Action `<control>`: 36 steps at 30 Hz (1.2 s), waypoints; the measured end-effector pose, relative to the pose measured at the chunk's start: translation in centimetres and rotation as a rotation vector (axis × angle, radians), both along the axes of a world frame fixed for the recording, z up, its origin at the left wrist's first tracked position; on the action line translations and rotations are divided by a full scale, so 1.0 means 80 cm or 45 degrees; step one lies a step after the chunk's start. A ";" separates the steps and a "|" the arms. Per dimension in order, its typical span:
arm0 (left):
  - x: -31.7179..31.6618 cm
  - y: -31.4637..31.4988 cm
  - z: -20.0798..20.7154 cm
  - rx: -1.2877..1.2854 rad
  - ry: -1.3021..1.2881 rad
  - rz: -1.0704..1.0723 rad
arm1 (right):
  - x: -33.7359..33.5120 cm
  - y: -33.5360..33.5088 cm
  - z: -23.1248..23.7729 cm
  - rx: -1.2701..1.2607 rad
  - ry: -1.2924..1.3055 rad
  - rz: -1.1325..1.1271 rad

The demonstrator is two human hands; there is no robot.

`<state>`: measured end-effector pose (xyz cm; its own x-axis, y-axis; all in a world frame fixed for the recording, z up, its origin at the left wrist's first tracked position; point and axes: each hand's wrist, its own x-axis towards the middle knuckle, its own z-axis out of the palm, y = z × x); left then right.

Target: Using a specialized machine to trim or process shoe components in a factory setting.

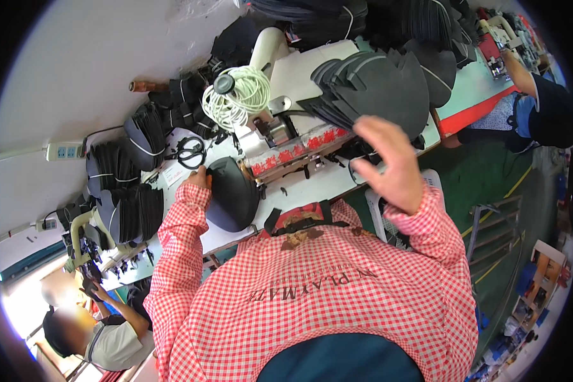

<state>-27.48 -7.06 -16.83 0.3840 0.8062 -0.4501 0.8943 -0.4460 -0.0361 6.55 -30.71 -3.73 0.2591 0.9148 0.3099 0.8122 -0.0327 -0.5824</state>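
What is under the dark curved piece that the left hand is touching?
The dark piece lies on the white table, left hand at its edge. What lies beneath it is covered.

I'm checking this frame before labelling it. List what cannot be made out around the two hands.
- Left hand, head view: mostly hidden behind the red checked sleeve and the dark curved piece; grip unclear.
- Right hand, head view: motion-blurred, fingers spread, apparently empty; whether it touches the fanned stack of dark pieces cannot be told.
- Sewing machine: its needle area is too small to make out.
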 end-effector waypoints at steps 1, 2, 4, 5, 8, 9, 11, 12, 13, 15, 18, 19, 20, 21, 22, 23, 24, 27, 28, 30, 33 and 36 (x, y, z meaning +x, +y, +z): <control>-0.005 -0.002 0.004 -0.230 0.135 -0.080 | -0.023 0.010 -0.002 -0.058 0.322 0.200; 0.015 0.001 0.017 -0.461 0.263 -0.216 | -0.037 0.012 -0.009 -0.267 0.670 0.367; 0.053 -0.023 0.074 -1.081 -0.496 -0.686 | -0.053 0.024 -0.048 -0.437 0.873 0.607; 0.072 -0.043 0.109 -1.248 -0.717 -0.625 | -0.054 0.031 -0.063 -0.506 0.929 0.649; 0.115 -0.066 0.150 -1.253 -0.946 -0.216 | -0.050 0.036 -0.127 -0.773 1.441 0.652; 0.121 -0.065 0.138 -1.240 -1.002 0.042 | -0.050 0.036 -0.137 -0.803 1.625 0.573; 0.104 -0.050 0.080 -1.172 -0.986 0.312 | -0.055 0.043 -0.144 -0.842 1.805 0.514; 0.110 -0.046 0.092 -1.128 -0.842 0.395 | -0.058 0.046 -0.144 -0.750 1.709 0.327; 0.110 -0.043 0.090 -1.130 -0.839 0.395 | -0.063 0.048 -0.143 -0.663 1.606 0.145; 0.112 -0.037 0.079 -1.033 -0.672 0.494 | -0.069 0.056 -0.151 -0.629 1.585 0.054; 0.127 -0.022 0.055 -0.524 -0.580 -0.036 | -0.075 0.063 -0.149 -0.604 1.572 -0.070; 0.143 -0.019 0.061 -0.476 -0.401 -0.118 | -0.075 0.061 -0.149 -0.517 1.663 -0.136; 0.155 -0.019 0.069 -0.471 -0.399 -0.111 | -0.077 0.060 -0.148 -0.434 1.753 -0.185; 0.165 -0.018 0.075 -0.501 -0.370 -0.134 | -0.077 0.056 -0.149 -0.435 1.755 -0.178; 0.172 -0.013 0.077 -0.532 -0.344 -0.161 | -0.076 0.050 -0.150 -0.453 1.806 -0.155; 0.171 -0.008 0.060 -0.441 -0.418 -0.219 | -0.076 0.044 -0.150 -0.469 1.857 -0.134; 0.168 -0.005 0.055 -0.437 -0.420 -0.221 | -0.081 0.036 -0.148 -0.465 1.854 -0.132; 0.136 0.023 0.002 -0.370 -0.531 -0.719 | -0.103 0.021 -0.115 -0.753 1.950 -0.104; 0.177 -0.003 0.066 -0.770 -0.516 0.020 | -0.102 0.019 -0.100 -0.805 1.972 -0.111; 0.113 0.036 0.000 -0.853 -0.980 -0.444 | -0.102 0.014 -0.077 -0.861 2.022 0.057; 0.093 0.027 0.056 -0.118 -0.394 -0.034 | -0.052 0.002 -0.016 -0.093 1.042 -0.044; 0.021 0.004 0.037 -0.212 0.407 -0.266 | -0.005 0.001 0.045 0.575 0.878 -0.391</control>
<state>-25.81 -6.78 -13.87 0.3509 0.6320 -0.6910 0.7395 -0.6397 -0.2095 6.16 -30.64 -0.14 0.7366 0.6017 0.3088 0.2675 0.1601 -0.9502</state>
